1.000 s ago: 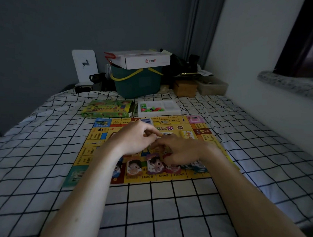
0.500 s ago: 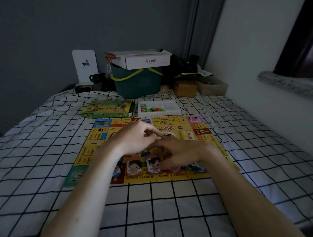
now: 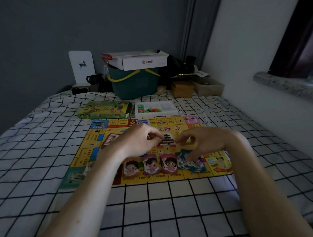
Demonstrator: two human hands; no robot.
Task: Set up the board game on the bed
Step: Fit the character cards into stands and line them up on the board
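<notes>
Yellow board (image 3: 86, 156) beneath curled fingers (image 3: 153, 134)

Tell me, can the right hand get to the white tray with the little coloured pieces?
Probably yes. The white plastic tray sits open just past the yellow game board, and nothing stands between it and the right hand, though that hand seems to be pinching something small.

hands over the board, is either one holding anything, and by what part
The left hand pinches something small at its fingertips, too dim to name. The right hand hangs curled above the game board; whether it holds anything cannot be told.
</notes>
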